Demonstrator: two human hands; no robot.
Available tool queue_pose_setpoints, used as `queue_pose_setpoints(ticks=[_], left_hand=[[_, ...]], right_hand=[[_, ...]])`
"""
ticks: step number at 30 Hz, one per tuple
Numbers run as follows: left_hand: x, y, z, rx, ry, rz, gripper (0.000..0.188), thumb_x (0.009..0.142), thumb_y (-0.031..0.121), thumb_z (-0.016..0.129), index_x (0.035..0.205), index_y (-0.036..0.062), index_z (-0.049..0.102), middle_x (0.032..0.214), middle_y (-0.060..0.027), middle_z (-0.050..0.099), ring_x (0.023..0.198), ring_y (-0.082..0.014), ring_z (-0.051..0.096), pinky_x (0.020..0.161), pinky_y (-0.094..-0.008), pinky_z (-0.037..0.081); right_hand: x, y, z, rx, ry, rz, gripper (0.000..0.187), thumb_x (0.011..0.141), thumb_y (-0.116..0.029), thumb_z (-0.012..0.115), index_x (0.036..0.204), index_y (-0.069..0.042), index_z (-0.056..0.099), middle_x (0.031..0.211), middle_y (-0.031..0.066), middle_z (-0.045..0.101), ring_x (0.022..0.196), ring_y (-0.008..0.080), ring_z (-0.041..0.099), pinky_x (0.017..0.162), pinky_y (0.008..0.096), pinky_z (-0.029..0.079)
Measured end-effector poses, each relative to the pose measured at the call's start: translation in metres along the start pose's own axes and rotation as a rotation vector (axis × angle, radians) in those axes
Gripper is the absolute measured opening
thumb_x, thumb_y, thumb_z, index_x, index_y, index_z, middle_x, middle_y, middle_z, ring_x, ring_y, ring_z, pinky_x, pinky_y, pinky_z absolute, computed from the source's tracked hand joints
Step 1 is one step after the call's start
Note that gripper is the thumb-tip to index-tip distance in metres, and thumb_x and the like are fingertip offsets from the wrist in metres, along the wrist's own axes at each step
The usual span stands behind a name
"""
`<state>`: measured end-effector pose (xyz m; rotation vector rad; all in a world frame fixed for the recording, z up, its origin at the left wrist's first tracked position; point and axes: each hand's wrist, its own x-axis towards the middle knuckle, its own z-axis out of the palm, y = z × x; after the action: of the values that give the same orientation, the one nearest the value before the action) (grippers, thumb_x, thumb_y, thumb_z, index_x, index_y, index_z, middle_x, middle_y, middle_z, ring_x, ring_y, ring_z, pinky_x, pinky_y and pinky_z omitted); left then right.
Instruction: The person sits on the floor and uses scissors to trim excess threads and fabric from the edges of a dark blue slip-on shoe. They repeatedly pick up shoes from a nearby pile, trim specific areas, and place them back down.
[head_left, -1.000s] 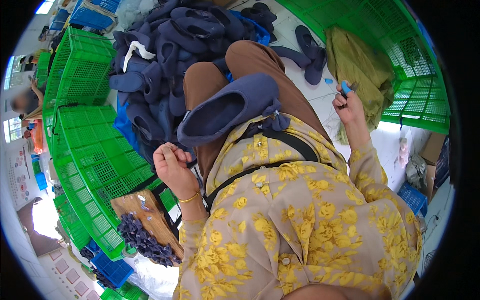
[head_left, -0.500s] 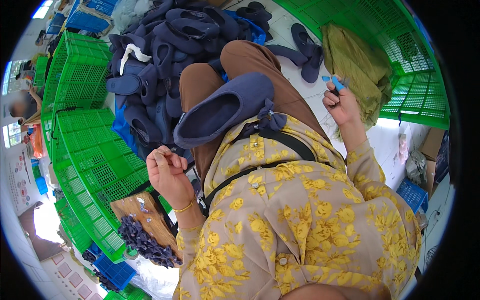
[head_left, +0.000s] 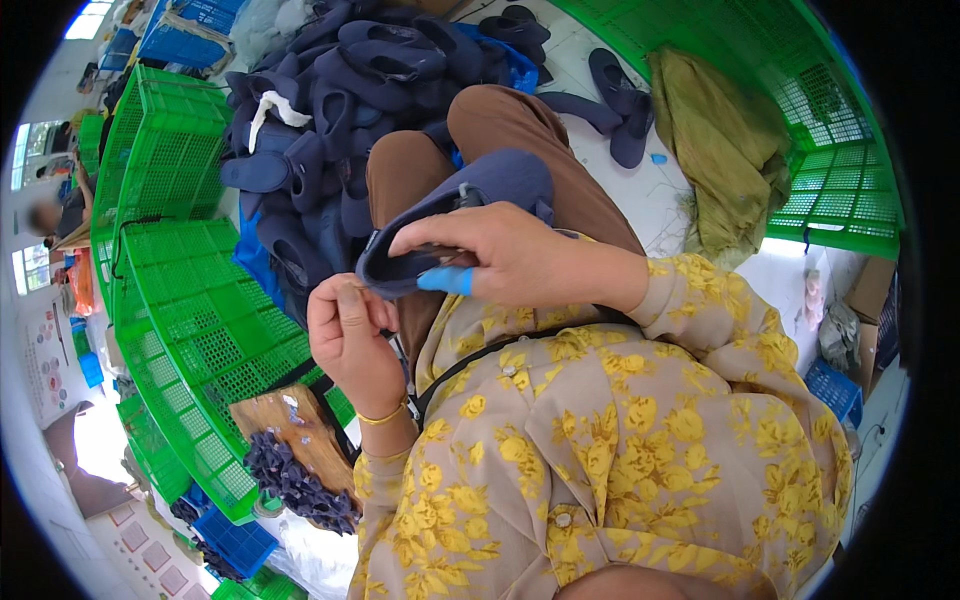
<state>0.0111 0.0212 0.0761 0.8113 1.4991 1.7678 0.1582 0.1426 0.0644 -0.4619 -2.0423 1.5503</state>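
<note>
A dark blue slip-on shoe (head_left: pixel 512 182) lies across my lap, its opening toward me and its heel end at the left. My right hand (head_left: pixel 530 255) is closed on the shoe near the heel, fingers inside the opening and the blue-wrapped thumb outside along the rim. Just below the heel end, my left hand (head_left: pixel 352 325) is closed in a pinch beside the shoe. Anything between its fingertips is too small or hidden to make out.
A big heap of dark blue shoes (head_left: pixel 385 50) rises beyond my knees. Green mesh crates (head_left: pixel 190 300) line the left, and another green crate (head_left: pixel 830 190) stands at the right beside an olive sack (head_left: pixel 715 150). Small dark fabric bows (head_left: pixel 300 485) lie on a wooden board (head_left: pixel 305 430).
My right hand has come from the far right onto the shoe and taken hold near its heel. My left hand has shifted slightly right, closer to the heel.
</note>
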Motion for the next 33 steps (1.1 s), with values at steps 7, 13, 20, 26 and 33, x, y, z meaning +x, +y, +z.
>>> queue_pose_setpoints(ticks=[7,13,20,26,33], left_hand=[[0.000,0.006,0.006,0.074,-0.033,0.024,0.012,0.099,0.011,0.047,0.093,0.0021,0.052,0.067,0.0001,0.046,0.056,-0.0054,0.040,0.051,-0.0209,0.034],[0.000,0.004,0.007,0.078,-0.056,-0.011,0.009,0.098,0.008,0.049,0.092,0.0019,0.053,0.073,-0.0004,0.047,0.056,-0.0042,0.040,0.050,-0.0194,0.033],[-0.003,0.004,0.013,0.277,-0.125,0.122,0.006,0.095,0.005,0.052,0.090,0.0016,0.053,0.080,0.0002,0.047,0.055,-0.0025,0.040,0.049,-0.0178,0.032],[0.009,0.011,-0.004,-0.044,0.084,0.030,0.010,0.098,0.012,0.049,0.097,0.0029,0.053,0.078,-0.0007,0.049,0.058,-0.0049,0.038,0.049,-0.0198,0.030],[0.017,0.014,-0.029,-0.074,0.117,-0.025,0.009,0.098,0.008,0.047,0.101,0.0025,0.053,0.107,-0.0098,0.060,0.058,-0.0052,0.046,0.046,-0.0181,0.036]], right_hand=[[0.002,0.003,-0.004,0.290,-0.174,0.197,0.007,0.087,-0.004,0.061,0.094,-0.003,0.060,0.076,-0.0020,0.054,0.069,0.0046,0.046,0.063,0.0213,0.040],[-0.007,0.010,-0.007,0.409,-0.007,0.159,0.009,0.089,-0.008,0.063,0.096,-0.004,0.060,0.082,-0.0051,0.051,0.072,0.0029,0.042,0.063,0.0187,0.037],[-0.001,-0.005,-0.004,0.353,-0.179,0.210,0.010,0.088,-0.012,0.065,0.093,-0.004,0.063,0.076,-0.0061,0.047,0.069,0.0038,0.039,0.061,0.0195,0.034],[-0.017,0.015,-0.012,0.553,-0.047,0.326,0.004,0.084,-0.006,0.064,0.086,-0.003,0.063,0.080,-0.0039,0.058,0.073,0.0028,0.049,0.065,0.0197,0.040],[-0.048,0.033,-0.026,0.571,0.117,0.502,0.008,0.086,-0.011,0.065,0.088,-0.004,0.066,0.082,-0.0013,0.063,0.075,0.0047,0.054,0.069,0.0215,0.045]])
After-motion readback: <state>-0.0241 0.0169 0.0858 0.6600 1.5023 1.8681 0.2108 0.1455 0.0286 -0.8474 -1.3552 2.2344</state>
